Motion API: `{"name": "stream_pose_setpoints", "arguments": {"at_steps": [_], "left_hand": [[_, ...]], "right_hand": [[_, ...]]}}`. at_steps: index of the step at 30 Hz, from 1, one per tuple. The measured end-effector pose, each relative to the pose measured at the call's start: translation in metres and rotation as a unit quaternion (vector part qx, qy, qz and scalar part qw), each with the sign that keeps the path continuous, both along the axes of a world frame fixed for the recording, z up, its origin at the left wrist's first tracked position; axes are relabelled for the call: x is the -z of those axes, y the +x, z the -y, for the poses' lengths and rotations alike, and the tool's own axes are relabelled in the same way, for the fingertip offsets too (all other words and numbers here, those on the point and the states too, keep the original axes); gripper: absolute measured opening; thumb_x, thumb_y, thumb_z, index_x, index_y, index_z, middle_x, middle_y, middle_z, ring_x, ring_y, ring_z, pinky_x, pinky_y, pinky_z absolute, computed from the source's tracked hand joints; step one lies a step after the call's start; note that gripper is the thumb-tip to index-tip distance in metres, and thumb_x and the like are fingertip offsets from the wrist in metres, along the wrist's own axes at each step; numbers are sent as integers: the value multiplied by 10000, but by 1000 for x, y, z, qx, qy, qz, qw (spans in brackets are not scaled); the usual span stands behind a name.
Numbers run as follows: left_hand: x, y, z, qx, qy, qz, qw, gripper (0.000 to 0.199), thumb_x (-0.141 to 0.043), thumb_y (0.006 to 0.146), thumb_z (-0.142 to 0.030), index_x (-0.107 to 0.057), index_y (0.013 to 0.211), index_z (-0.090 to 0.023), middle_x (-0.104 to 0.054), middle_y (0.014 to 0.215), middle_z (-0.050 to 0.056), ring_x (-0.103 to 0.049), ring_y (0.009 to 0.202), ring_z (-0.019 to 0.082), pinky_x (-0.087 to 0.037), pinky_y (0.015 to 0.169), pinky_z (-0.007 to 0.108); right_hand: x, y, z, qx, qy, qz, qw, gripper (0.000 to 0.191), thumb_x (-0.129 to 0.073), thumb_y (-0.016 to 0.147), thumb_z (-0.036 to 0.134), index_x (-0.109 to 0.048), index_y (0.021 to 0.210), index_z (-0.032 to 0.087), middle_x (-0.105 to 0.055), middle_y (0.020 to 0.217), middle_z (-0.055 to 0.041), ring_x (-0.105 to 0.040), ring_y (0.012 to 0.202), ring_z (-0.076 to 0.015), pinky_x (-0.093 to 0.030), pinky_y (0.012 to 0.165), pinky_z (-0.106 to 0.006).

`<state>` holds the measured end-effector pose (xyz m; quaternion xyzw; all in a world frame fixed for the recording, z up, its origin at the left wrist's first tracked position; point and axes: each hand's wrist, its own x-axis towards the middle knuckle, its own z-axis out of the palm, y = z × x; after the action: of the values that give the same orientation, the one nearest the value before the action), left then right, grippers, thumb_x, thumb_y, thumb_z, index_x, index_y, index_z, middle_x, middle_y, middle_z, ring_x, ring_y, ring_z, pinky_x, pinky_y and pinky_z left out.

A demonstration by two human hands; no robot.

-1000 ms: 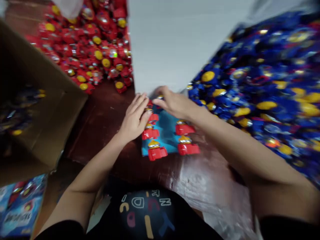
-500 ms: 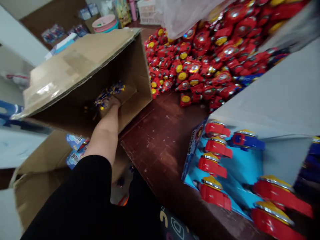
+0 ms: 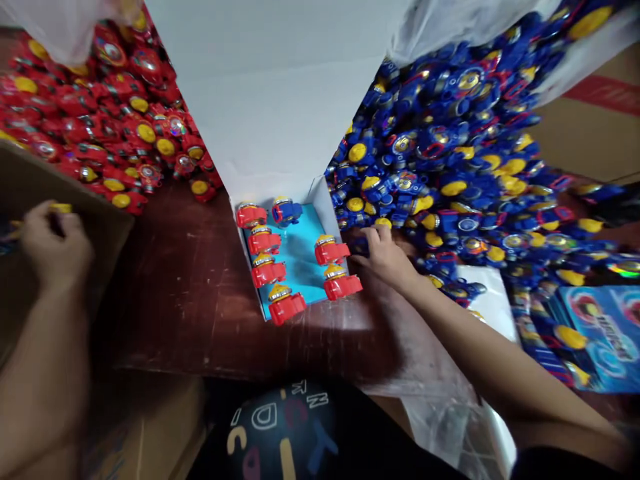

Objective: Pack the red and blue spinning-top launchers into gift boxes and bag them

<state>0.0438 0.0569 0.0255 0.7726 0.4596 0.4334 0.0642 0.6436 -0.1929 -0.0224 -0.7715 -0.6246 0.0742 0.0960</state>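
Below, the shirt (image 3: 300,437) reads D, N; left hand (image 3: 57,247) pinches a yellow piece (image 3: 61,208), right hand's (image 3: 384,259) grip unclear.

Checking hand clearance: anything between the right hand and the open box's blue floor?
Yes, sideways: the white right wall and the farther red toy on that side stand between the right hand and the blue floor. From above, nothing visible covers the floor's middle.
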Motion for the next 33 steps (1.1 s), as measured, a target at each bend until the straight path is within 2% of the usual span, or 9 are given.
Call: {"name": "stream_pose_setpoints", "arguments": {"at_steps": [2,4,7,11,19,24,27,30,33], "left_hand": [[-12,41,36,-90,20,30,995,478,-497,1090,-557,-559,1546,-425,-632,1497,78,-609,1371,405,-446,1170,737],[-30,89,83,-13,-46,86,995,470,-506,1102,-530,-524,1562,-434,-704,1345,60,-717,1101,295,-584,1008,628],[-55,156,154,147,-132,100,975,456,-612,1071,-511,-606,1505,-371,-734,973,16,-591,674,143,-580,647,380],[-70,218,212,335,-280,35,899,315,-605,1091,-416,-720,1311,-221,-766,1034,43,-701,849,153,-607,752,284],[-81,227,222,426,-340,37,837,257,-557,1108,-364,-713,1166,-167,-733,926,29,-667,783,138,-539,689,239],[-72,220,230,318,-32,-94,943,253,-571,1109,-306,-660,1298,-164,-750,1036,79,-701,874,185,-554,769,306],[-56,218,223,221,187,-153,945,379,-606,1087,-283,-599,1459,-211,-763,1052,79,-693,847,213,-530,781,368],[-49,214,211,198,235,-163,937,501,-592,1092,-283,-506,1576,-383,-777,1211,32,-723,967,228,-531,915,417],[-53,215,201,157,156,-131,966,628,-624,1072,-508,-405,1649,-396,-632,1547,63,-634,1353,328,-446,1169,523]], "right_hand": [[-6,5,13,-13,-18,-19,1000,551,-722,887,335,-581,1375,122,-579,1362,-272,-704,1140,-437,-630,922,-598],[-24,8,24,-34,2,-48,998,481,-747,871,367,-612,1290,174,-646,1238,-201,-701,1143,-415,-608,984,-601],[-72,-8,31,-74,178,-198,961,510,-849,808,440,-537,1180,284,-654,1218,-112,-672,1217,-365,-604,1000,-551],[-129,-66,31,-217,278,-400,846,579,-918,756,319,-440,1082,341,-633,1277,-56,-638,1288,-296,-627,924,-452],[-124,-85,19,-358,140,-318,867,691,-890,848,474,-493,1406,386,-647,1340,-62,-719,1118,-288,-631,970,-482],[-115,-98,24,-302,178,-346,870,619,-900,825,530,-567,1316,353,-682,1214,-45,-711,985,-252,-635,853,-423],[-114,-117,27,-219,167,-383,882,535,-846,875,554,-590,1267,295,-685,1132,-45,-691,902,-211,-613,762,-355],[-126,-122,23,-193,117,-399,889,482,-773,915,634,-626,1201,276,-697,1044,-37,-670,818,-188,-584,698,-328],[-142,-104,9,-209,212,-349,888,541,-691,932,736,-635,1240,296,-687,1119,-55,-661,864,-206,-575,744,-372]]}}
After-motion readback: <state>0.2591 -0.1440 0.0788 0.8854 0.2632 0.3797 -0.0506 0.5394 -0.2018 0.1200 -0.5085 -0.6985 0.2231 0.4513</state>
